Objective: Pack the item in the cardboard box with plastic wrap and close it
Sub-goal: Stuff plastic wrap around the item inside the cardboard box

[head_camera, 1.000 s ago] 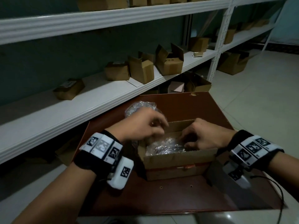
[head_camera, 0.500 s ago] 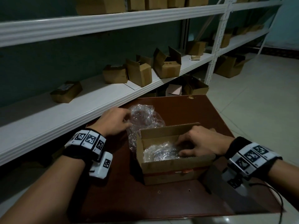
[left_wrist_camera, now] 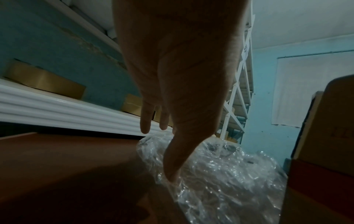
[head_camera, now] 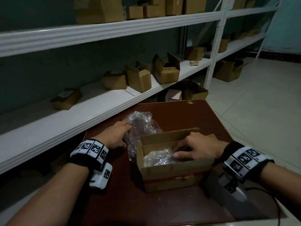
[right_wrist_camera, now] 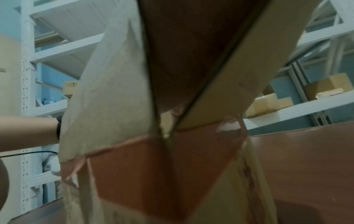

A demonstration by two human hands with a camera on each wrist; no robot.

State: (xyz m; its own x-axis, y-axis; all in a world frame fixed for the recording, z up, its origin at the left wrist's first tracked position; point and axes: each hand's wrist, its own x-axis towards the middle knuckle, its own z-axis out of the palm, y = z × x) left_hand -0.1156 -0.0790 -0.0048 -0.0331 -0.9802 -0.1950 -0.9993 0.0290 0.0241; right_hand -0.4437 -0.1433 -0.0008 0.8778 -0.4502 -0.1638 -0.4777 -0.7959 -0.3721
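Note:
An open cardboard box (head_camera: 172, 170) stands on the brown table (head_camera: 179, 111). Crumpled plastic wrap (head_camera: 157, 158) lies inside it; what it covers is hidden. My right hand (head_camera: 176, 150) reaches into the box from the right, with its fingers and thumb resting on that wrap. A second loose bundle of plastic wrap (head_camera: 141, 126) lies on the table just left of and behind the box. My left hand (head_camera: 127, 127) lies against it with straight fingers. In the left wrist view the thumb (left_wrist_camera: 172, 174) presses into the wrap (left_wrist_camera: 226, 174). The right wrist view shows only the box corner (right_wrist_camera: 153, 136).
A long white shelf (head_camera: 65, 121) runs close along the table's left side, carrying several small cardboard boxes (head_camera: 166, 69). More boxes sit under it (head_camera: 193, 92). Tiled floor (head_camera: 252, 103) lies to the right. A grey flap-like surface (head_camera: 228, 198) sits by my right wrist.
My left hand has left the box top and moved left onto the loose wrap beside the box. My right hand has stayed inside the box.

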